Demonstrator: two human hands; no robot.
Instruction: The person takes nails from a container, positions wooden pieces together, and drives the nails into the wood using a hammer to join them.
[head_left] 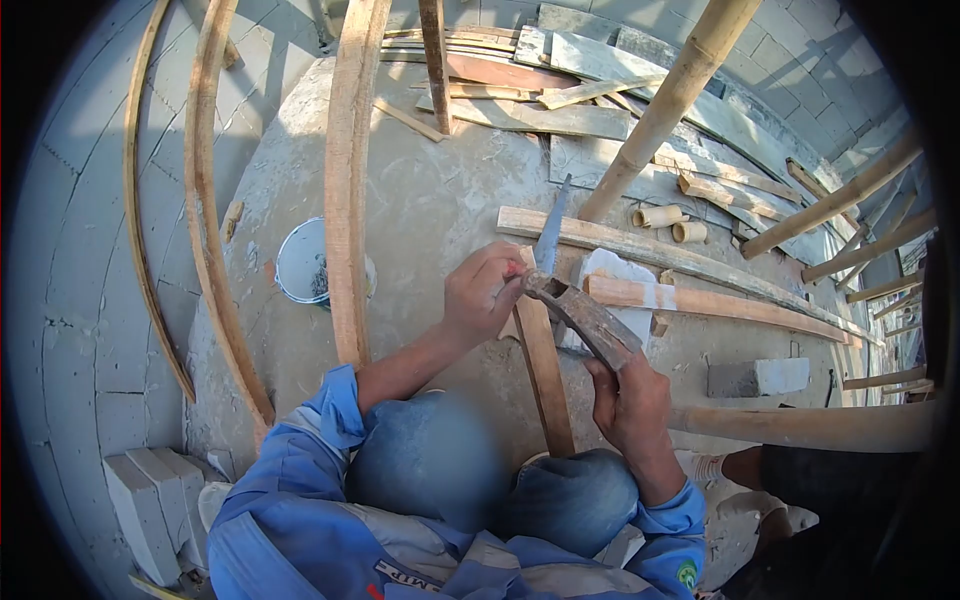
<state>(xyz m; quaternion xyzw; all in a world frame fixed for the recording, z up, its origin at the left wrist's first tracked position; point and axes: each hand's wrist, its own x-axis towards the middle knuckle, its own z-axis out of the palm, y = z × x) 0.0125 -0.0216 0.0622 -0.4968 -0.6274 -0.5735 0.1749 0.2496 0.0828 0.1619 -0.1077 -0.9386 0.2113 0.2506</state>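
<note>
The tool (597, 322) looks scuffed, possibly metal; the narrow plank (543, 375) is matt wood.

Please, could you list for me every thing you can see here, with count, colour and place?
Hammer-like tool: 1, brown-grey, centre
Wood strip: 1, brown, below tool
Blade: 1, blue-grey, beyond tool
Bucket: 1, whitish, left
Long timbers: at least 3, brown, left
Lying timbers: 2, brown and greyish, right
Boards: several, brown and grey, top
Bamboo poles: several, tan, right
Short tubes: 2, cream, right
Blocks: several, pale, lower left, centre, right
Other person: 1, dark clothing, lower right
Shirt: 1, blue, bottom
Left grip: 1, bare, near strip's upper end
Right grip: 1, bare, around tool
</note>
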